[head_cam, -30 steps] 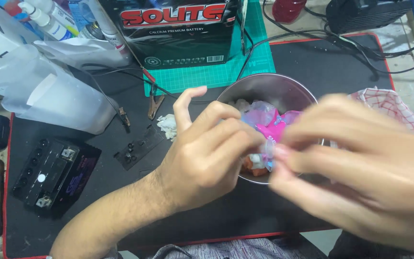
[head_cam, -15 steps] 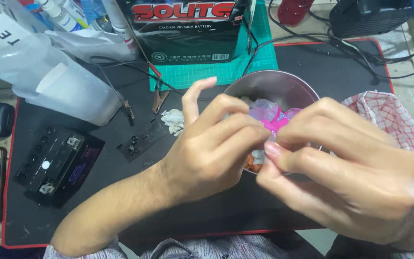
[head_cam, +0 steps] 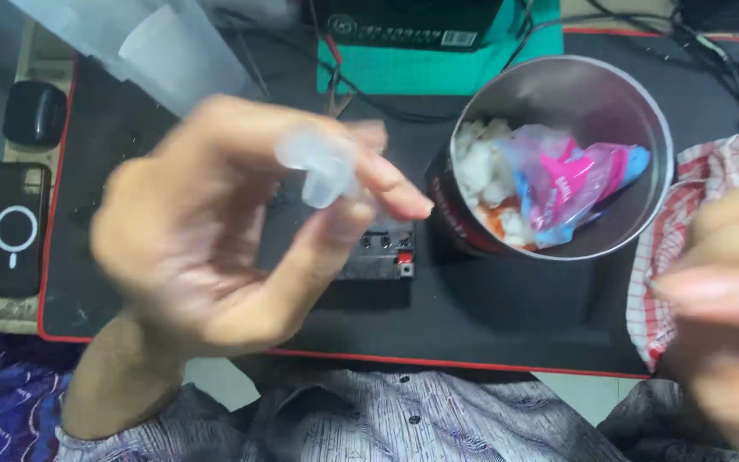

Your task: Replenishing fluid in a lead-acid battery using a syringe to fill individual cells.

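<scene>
Your left hand (head_cam: 215, 248) is up in the air, and its thumb and fingers are pinched on 1 small clear plastic cap (head_cam: 322, 167). It looks blurry, so you seem to be lifting it or turning it right now. Your right hand (head_cam: 724, 316) is off to the right of the cap, with nothing in it that I can see; its fingers are blurry, so I cannot tell if they are apart or together. Just right of the cap, and lower, sits 1 round metal tin (head_cam: 558, 154). Inside it are white cotton balls (head_cam: 481, 171) and 1 pink and blue plastic packet (head_cam: 570, 184). Under your left hand lies 1 small black battery (head_cam: 378, 257) on the black mat (head_cam: 506, 308). Left of your hand rests 1 phone (head_cam: 12, 227). Right of the tin is 1 red checked cloth (head_cam: 673, 248). I think the next move needs a steady pinch, because the cap is small and slippery.
</scene>
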